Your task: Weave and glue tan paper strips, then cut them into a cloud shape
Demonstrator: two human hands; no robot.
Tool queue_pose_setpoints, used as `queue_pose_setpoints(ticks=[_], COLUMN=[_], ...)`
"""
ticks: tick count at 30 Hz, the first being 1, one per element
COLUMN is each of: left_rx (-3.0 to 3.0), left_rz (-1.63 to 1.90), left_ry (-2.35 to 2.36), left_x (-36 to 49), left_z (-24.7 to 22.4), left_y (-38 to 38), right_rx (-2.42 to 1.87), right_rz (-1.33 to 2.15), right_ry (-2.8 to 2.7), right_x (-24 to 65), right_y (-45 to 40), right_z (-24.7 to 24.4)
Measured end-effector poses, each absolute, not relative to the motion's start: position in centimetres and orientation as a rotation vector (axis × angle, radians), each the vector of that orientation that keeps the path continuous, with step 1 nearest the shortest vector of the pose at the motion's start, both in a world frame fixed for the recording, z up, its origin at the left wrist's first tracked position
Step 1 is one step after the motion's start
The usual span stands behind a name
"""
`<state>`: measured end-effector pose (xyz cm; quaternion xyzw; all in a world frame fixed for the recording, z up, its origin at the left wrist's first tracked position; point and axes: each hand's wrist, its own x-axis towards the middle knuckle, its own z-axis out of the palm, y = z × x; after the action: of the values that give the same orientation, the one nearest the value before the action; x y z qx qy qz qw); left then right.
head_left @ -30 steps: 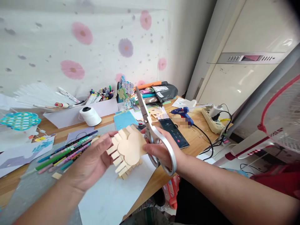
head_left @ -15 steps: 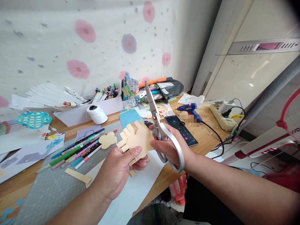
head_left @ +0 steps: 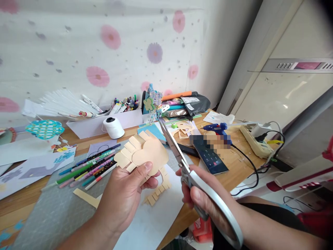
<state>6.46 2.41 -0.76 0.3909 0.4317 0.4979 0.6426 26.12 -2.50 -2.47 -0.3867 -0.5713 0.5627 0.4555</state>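
Between thumb and fingers, my left hand (head_left: 130, 192) pinches a tan paper cutout (head_left: 151, 152) with a rounded, lobed shape and a fringe of tabs along its left edge. My right hand (head_left: 205, 194) grips large silver scissors (head_left: 177, 144) by the handles, the blades pointing up and away. The blades look closed or nearly so, and stand to the right of the cutout, apart from it. Below the cutout, a curved tan strip with cut tabs (head_left: 157, 192) hangs or lies over white paper (head_left: 153, 222); whether it joins the cutout I cannot tell.
Several pens (head_left: 88, 166) lie on a grey mat (head_left: 54, 211), near a tan strip (head_left: 85, 198). A white thread spool (head_left: 113, 127) stands behind. To the right are a phone (head_left: 210, 154), a blue glue gun (head_left: 217, 128) with its cord, and a power strip (head_left: 253, 140).
The scissors have moved right and down, away from the cutout. My left hand has tilted and raised the cutout slightly, which now covers the small lobed piece. The view has shifted.
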Motion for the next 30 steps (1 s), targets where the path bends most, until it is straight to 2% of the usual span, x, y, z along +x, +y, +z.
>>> queue_pose_setpoints(ticks=[5, 14, 30], left_rx=[0.918, 1.051, 1.095], left_rz=[1.157, 1.085, 1.046], left_ry=[0.991, 0.998, 0.989], left_x=[6.1, 4.2, 3.6], left_z=[-0.3, 1.5, 2.1], left_y=[2.6, 3.6, 3.9], right_rx=[-1.012, -1.223, -1.345], right_rz=[1.331, 1.040, 0.841], right_ry=[-1.638, -1.923, -2.072], right_x=[27.2, 28.5, 29.2], right_y=[-3.6, -4.4, -5.2], right_z=[-2.5, 0.8, -0.1])
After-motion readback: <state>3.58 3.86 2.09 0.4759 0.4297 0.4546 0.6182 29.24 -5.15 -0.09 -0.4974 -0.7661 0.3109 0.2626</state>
